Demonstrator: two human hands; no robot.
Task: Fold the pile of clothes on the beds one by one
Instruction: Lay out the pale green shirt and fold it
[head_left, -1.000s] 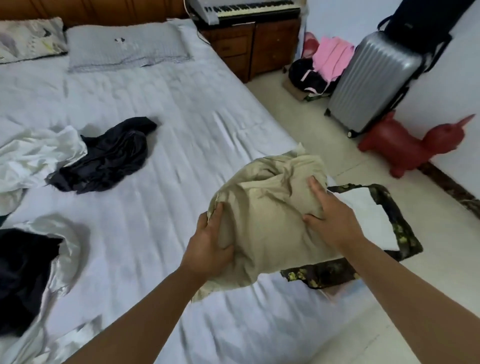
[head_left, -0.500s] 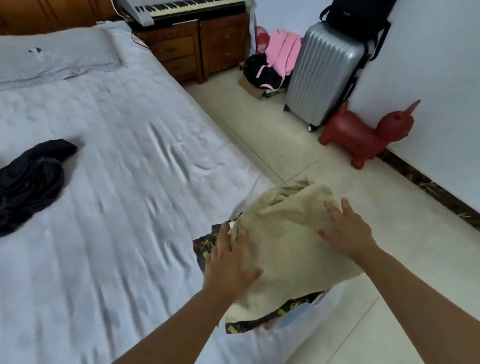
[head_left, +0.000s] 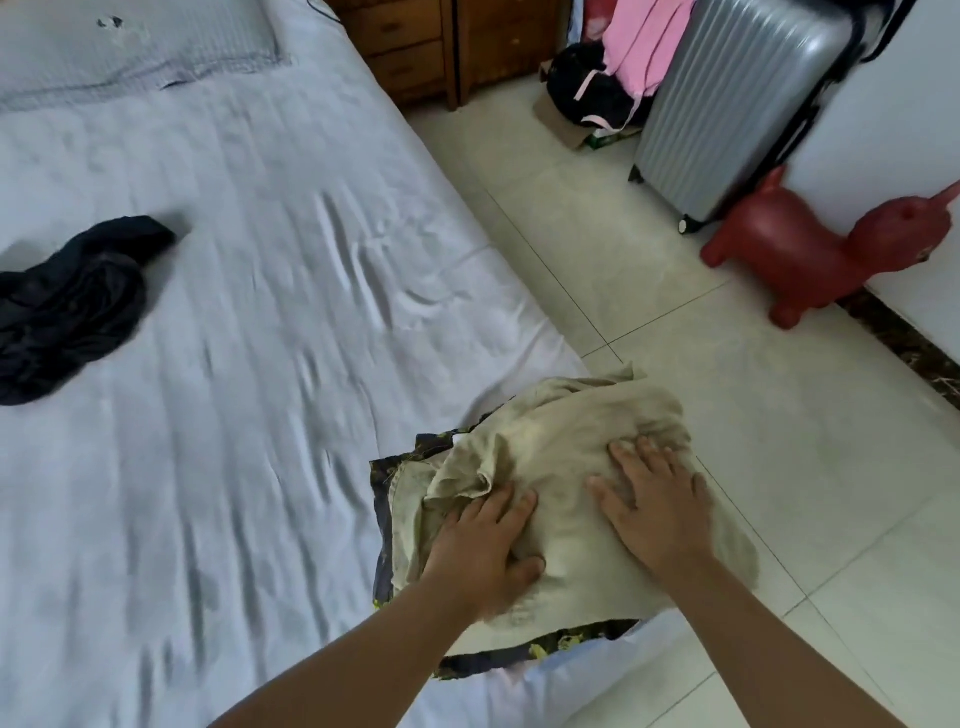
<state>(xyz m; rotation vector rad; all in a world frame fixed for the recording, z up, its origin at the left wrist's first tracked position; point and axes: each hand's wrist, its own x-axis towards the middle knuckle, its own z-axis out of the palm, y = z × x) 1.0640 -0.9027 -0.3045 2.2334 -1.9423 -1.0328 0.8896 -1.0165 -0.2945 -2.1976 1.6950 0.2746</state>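
A: Since half a second ago, both hands have slid further onto the beige garment (head_left: 571, 467). It now lies pressed flat on the folded dark patterned cloth (head_left: 384, 525) at the bed's right edge.

B: Fingers?

A: Left hand (head_left: 483, 551) is palm down on the garment's near-left part, fingers (head_left: 511, 501) roughly straight and slightly spread, thumb out to the right. Holds nothing, just presses. Right hand (head_left: 657, 514) does the same on the right part, fingers (head_left: 631, 457) apart and flat on the fabric. Neither hand is clamped on anything.

B: Compared with a second ago?

A: Then the garment was held up bunched between both hands. Now it's down on the stack.

B: Edges?

A: Stack sits right at the corner of the bed (head_left: 260, 364). The garment's right side overhangs the mattress edge above the tiled floor (head_left: 727, 364). Patterned cloth shows along the left and near sides.

B: Room to move?

A: Wide stretch of bare sheet to the left. Black garment (head_left: 67, 312) lies crumpled well apart, far left. On the floor, the red toy animal (head_left: 810, 249) and grey suitcase (head_left: 737, 98) stand well apart from the stack.
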